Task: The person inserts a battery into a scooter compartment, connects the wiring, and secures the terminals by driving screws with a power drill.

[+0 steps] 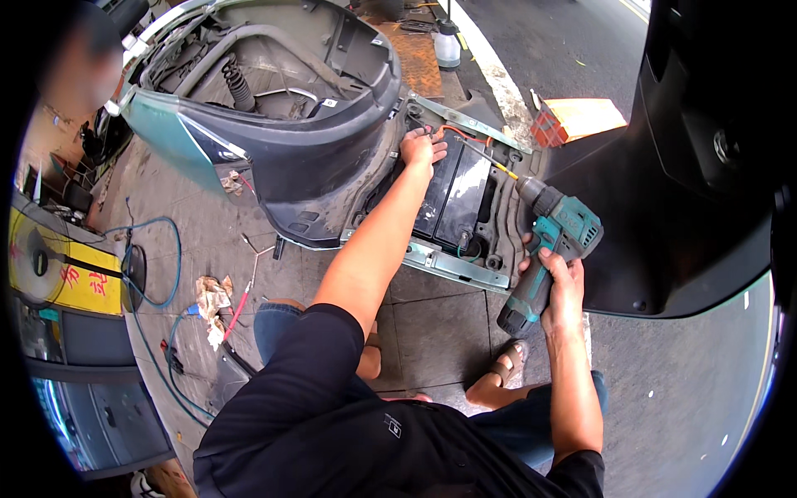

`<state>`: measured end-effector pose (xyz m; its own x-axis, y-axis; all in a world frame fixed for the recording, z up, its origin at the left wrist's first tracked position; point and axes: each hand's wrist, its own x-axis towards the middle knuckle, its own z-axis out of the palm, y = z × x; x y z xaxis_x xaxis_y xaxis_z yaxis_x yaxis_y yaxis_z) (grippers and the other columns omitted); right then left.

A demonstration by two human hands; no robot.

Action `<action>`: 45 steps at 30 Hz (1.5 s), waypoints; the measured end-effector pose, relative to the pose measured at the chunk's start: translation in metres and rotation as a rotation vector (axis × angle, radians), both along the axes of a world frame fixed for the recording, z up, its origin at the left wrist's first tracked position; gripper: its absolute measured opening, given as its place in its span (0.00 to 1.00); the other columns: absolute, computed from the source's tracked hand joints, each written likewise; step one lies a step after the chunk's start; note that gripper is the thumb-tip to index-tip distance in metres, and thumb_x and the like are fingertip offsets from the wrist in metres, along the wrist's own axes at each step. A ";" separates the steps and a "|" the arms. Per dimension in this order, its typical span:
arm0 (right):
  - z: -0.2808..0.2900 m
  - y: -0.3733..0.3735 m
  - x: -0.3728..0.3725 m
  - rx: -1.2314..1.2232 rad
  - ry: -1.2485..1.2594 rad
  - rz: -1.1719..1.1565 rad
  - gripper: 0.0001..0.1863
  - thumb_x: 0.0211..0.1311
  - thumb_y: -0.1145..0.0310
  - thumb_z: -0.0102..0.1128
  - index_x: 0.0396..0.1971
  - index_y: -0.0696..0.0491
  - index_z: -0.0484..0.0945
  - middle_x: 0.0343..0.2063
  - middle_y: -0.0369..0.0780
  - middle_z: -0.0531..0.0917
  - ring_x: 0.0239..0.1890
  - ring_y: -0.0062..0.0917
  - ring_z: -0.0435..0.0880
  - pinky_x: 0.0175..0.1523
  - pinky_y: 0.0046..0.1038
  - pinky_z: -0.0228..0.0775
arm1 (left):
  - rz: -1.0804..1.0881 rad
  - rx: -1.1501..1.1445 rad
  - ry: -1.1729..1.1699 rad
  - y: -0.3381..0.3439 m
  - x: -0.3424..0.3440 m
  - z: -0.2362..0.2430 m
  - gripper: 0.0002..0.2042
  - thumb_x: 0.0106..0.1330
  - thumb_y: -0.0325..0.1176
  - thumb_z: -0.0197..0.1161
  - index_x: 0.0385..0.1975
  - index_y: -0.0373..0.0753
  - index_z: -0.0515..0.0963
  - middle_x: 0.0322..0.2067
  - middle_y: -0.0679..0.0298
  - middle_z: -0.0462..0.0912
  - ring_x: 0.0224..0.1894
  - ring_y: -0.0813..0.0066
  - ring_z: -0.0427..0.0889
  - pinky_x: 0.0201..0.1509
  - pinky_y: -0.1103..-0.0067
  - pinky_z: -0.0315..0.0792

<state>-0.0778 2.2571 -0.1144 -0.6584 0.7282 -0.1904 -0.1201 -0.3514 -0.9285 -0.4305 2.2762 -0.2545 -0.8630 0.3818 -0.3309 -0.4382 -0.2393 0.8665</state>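
Note:
A partly stripped scooter point(311, 158) has its floorboard open, exposing a black battery point(440, 203) with red and green wires. My left hand point(423, 147) is closed at the battery's top end beside the red wire point(471, 133); what its fingertips grip is too small to make out. My right hand point(556, 282) grips a teal and black cordless drill point(564, 228) at the battery's right. The drill carries a long bit with a yellow section point(505, 171), pointing up-left toward the terminal near my left fingers.
Around me are a black body panel point(631, 241), an orange box point(577, 123), a spray bottle point(447, 46), hoses point(170, 232), crumpled rags point(214, 299), a fan point(37, 261) and dark screens point(100, 423). A person point(95, 58) is at upper left. A road point(548, 41) runs alongside.

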 end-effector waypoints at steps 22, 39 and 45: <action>-0.004 0.040 -0.114 0.205 -0.199 0.097 0.13 0.57 0.70 0.59 0.40 0.61 0.75 0.24 0.42 0.81 0.22 0.24 0.81 0.27 0.27 0.75 | 0.008 -0.063 0.046 0.012 0.004 -0.011 0.18 0.63 0.17 0.49 0.54 0.31 0.67 0.42 0.53 0.80 0.27 0.67 0.85 0.21 0.78 0.79; 0.029 0.068 -0.130 1.039 -0.506 0.257 0.23 0.52 0.64 0.64 0.43 0.65 0.73 0.31 0.51 0.83 0.36 0.33 0.85 0.44 0.33 0.73 | 0.095 -0.115 0.147 0.017 0.014 -0.010 0.15 0.64 0.18 0.52 0.51 0.36 0.69 0.38 0.57 0.80 0.23 0.68 0.84 0.18 0.76 0.77; 0.000 0.054 -0.106 0.729 -0.359 0.163 0.19 0.56 0.69 0.62 0.45 0.64 0.73 0.33 0.43 0.83 0.29 0.23 0.83 0.39 0.27 0.74 | 0.076 -0.095 0.182 0.008 0.018 0.000 0.13 0.64 0.18 0.52 0.48 0.36 0.71 0.37 0.57 0.80 0.23 0.69 0.84 0.18 0.76 0.77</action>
<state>-0.1841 2.3113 -0.1141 -0.7555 0.6509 0.0741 0.2275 0.3667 -0.9021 -0.4124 2.2840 -0.2548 -0.9369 0.2876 -0.1990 -0.2566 -0.1788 0.9498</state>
